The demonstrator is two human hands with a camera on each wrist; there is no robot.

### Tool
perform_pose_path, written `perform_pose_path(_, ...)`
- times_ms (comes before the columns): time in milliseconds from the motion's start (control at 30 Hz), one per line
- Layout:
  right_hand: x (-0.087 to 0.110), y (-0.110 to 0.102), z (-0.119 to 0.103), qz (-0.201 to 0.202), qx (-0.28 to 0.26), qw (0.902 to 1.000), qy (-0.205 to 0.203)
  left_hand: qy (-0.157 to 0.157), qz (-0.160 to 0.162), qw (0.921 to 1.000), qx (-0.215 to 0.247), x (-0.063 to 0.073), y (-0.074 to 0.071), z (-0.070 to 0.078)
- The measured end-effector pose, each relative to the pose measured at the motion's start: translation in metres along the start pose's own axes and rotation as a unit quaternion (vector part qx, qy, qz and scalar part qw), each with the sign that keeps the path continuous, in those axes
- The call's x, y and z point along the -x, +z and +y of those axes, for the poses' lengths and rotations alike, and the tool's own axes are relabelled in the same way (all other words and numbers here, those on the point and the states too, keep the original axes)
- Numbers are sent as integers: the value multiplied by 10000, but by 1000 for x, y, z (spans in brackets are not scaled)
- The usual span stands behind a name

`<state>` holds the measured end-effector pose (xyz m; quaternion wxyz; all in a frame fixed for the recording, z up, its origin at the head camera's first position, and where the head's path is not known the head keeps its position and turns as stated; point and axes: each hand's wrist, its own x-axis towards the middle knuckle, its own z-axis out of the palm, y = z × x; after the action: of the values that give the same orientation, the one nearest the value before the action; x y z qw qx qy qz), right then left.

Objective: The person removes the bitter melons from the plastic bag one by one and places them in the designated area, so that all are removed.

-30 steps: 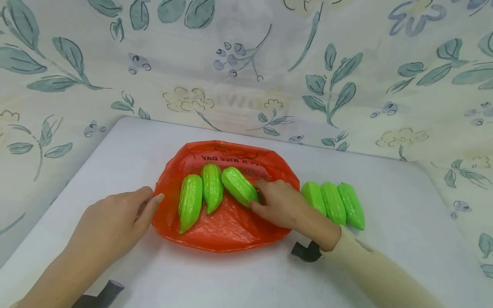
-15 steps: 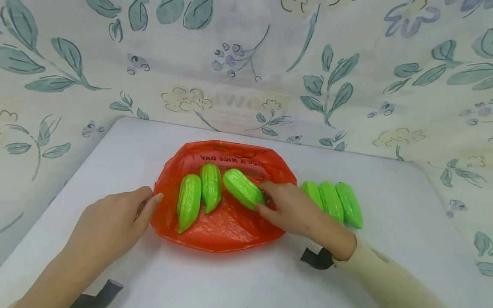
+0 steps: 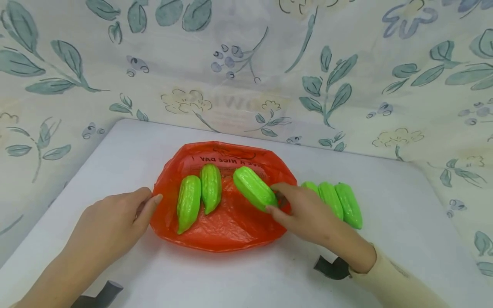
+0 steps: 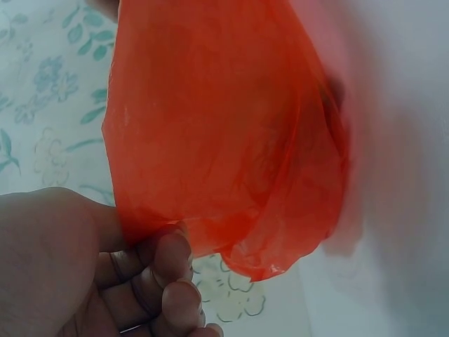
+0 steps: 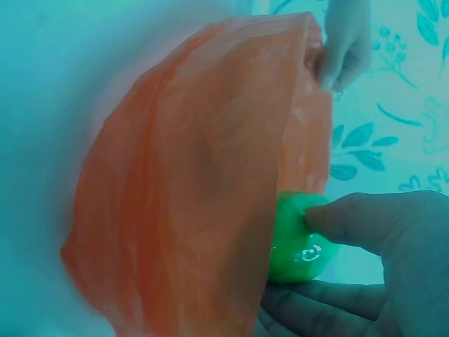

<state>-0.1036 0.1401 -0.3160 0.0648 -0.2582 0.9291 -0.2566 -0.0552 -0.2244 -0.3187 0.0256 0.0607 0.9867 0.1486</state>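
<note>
A red plastic bag (image 3: 223,233) with mirrored print lies spread open on the white table. My left hand (image 3: 109,224) pinches its left edge; in the left wrist view the thumb and fingers (image 4: 172,256) grip the thin film. My right hand (image 3: 306,211) holds one end of a glossy bright green bitter melon (image 3: 254,187), thumb on one side and fingers on the other. That bitter melon slants over the bag's right half, partly hidden behind the film in the right wrist view. Two more bitter melons, a left one (image 3: 188,203) and a middle one (image 3: 210,188), lie inside the bag.
Right of the bag, three green bitter melons (image 3: 348,205) lie side by side on the white table (image 3: 246,282), partly behind my right hand. Floral cloth (image 3: 246,64) hangs behind the table's far edge. Black wrist-worn parts (image 3: 333,267) sit below each forearm.
My right hand has moved to the right, carrying the bitter melon away from the two others in the bag. My left hand keeps its pinch on the bag's edge.
</note>
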Motion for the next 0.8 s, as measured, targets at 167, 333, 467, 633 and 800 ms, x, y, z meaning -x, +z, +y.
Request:
perform_pose_path(167, 9, -4, 3, 191, -47, 9998, 4, -17, -31, 10000, -26, -1, 0, 1)
perform_pose_path(333, 22, -9, 6, 455, -118, 9989, 13, 23, -16, 10000, -26, 0, 1, 1)
perform_pose_path(467, 34, -14, 8, 628, -236, 9977, -48, 35, 15, 10000, -33, 0, 0, 1)
perform_pose_path(633, 50, -21, 9, 797, -468, 9957, -48, 53, 39, 10000, -27, 0, 0, 0)
perform_pose_path(800, 67, -25, 16, 1074, -498, 9929, 80, 58, 17, 10000, -12, -1, 1, 1)
